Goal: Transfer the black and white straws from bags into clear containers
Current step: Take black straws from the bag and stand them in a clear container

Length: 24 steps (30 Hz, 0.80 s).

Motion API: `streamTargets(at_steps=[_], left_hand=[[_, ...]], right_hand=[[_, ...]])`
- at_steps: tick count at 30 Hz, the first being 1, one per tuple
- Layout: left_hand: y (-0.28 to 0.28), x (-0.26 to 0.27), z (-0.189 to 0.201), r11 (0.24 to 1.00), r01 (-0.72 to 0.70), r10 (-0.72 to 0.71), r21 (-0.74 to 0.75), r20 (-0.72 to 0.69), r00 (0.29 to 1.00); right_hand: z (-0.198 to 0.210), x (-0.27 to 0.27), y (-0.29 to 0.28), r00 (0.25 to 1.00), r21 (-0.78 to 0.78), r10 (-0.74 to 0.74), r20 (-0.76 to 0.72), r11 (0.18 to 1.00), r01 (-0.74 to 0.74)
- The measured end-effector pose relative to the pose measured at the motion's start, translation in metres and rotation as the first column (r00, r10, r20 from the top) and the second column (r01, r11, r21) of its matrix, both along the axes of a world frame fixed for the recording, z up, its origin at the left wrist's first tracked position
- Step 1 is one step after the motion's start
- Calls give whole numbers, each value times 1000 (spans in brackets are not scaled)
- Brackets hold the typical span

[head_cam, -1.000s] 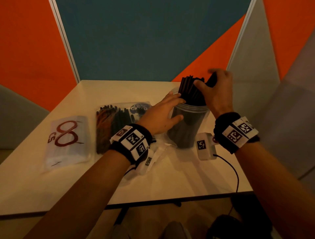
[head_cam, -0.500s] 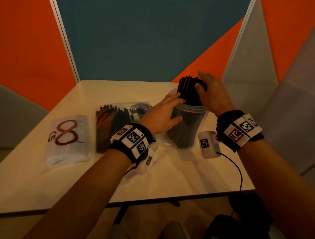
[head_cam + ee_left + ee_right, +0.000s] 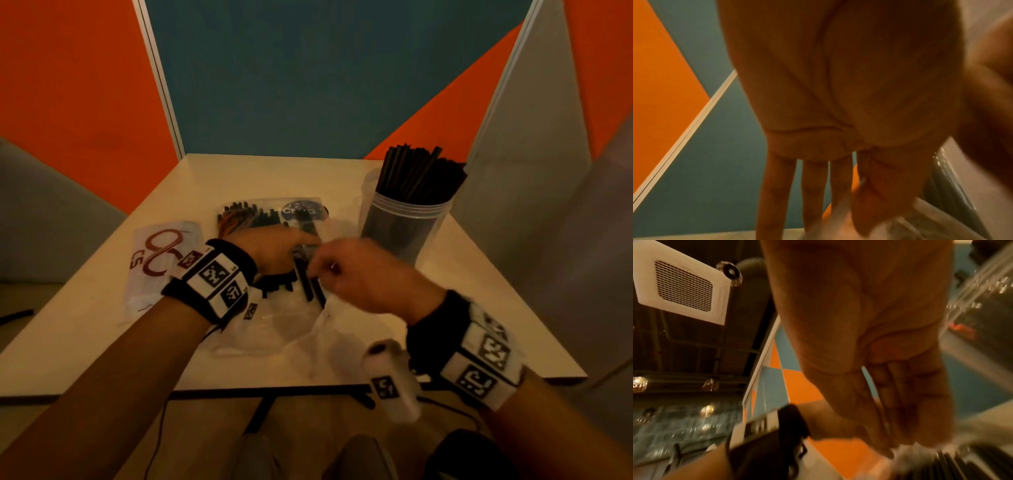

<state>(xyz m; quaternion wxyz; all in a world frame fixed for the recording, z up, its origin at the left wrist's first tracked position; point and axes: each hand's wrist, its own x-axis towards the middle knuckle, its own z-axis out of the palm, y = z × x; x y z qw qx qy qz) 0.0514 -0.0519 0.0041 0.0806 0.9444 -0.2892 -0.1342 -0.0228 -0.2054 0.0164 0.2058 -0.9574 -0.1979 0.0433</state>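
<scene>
A clear container [image 3: 404, 226] stands at the back right of the table, packed with upright black straws [image 3: 418, 171]. A clear bag of black straws [image 3: 274, 214] lies mid-table, its open end toward me. My left hand [image 3: 305, 248] lies on this bag; in the left wrist view the left hand [image 3: 869, 186] has thumb and forefinger pinching the film while the other fingers stay straight. My right hand [image 3: 320, 272] meets it at the bag's mouth, over a few black straws [image 3: 306, 286]. In the blurred right wrist view the right hand [image 3: 892, 449] pinches crumpled film beside the straws [image 3: 945, 465].
A flat bag of white straws [image 3: 161, 263] with a red logo lies at the left of the table [image 3: 479, 308]. Orange, blue and grey partition panels close in the back and sides. The table's front edge is near my wrists.
Both hands have left the container and dropped back to the bag of black straws, meeting at its open end. The container now stands alone with its straws upright.
</scene>
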Motion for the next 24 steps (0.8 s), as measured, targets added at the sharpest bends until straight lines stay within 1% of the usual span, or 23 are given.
streamTargets(at_steps=[1,3,4,6,8,9,11,13,14,15,16,17,18,19,20,21,22,23,24], left_hand=[[3,-2,3,999,-3,4,-43,22,1000],[7,-5,7,994,-25,28,-105,35,999],[9,-7,8,992,-34,39,-125,35,999],[11,-10,9,984,-37,42,-172,26,999],[13,-12,8,976,-44,47,-213,9,999],[14,-12,7,973,-46,49,-227,5,999],[16,-12,6,969,-39,42,-246,7,999],[18,-13,6,964,-28,30,-265,5,1000],[19,-13,6,960,-28,29,-277,-1,1000],[19,-13,6,957,-33,32,-288,-9,999],[20,-13,6,955,-34,31,-296,-14,999],[20,-13,6,953,-32,29,-302,-15,999],[21,-13,5,951,-30,27,-309,-14,1000],[22,-13,5,949,-29,27,-315,-12,1000],[23,-13,4,947,-30,27,-320,-12,1000],[24,-13,4,945,-32,28,-325,-16,999],[25,-13,4,944,-32,28,-330,-16,999],[26,-13,4,943,-32,28,-330,-15,999],[27,-14,4,944,-27,25,-330,-9,1000]], right_hand=[[-7,1,10,997,-96,36,-69,994,-43],[-21,8,28,988,-246,43,-151,966,-80],[-29,16,36,984,-295,27,-179,952,-80],[-44,34,51,973,-345,-26,-230,937,-57],[-54,52,65,958,-352,-124,-259,936,26],[-56,58,70,957,-335,-140,-256,941,48],[-59,62,73,971,-213,-93,-219,976,46],[-56,59,71,973,-101,-56,-223,994,34],[-57,60,73,969,-98,-72,-238,994,50],[-56,60,77,960,-147,-96,-263,987,58],[-53,64,84,945,-280,-153,-288,957,69],[-57,63,85,928,-373,-205,-310,925,80],[-61,68,89,899,-560,-272,-344,828,37],[-51,73,95,898,-777,-306,-316,627,-60],[-47,73,101,899,-884,-332,-286,452,-115],[-46,77,106,932,-921,-280,-233,370,-119],[-44,81,110,931,-923,-331,-156,385,-18],[-37,75,108,896,-909,-433,-99,405,95],[-38,76,115,853,-886,-516,-78,429,179]])
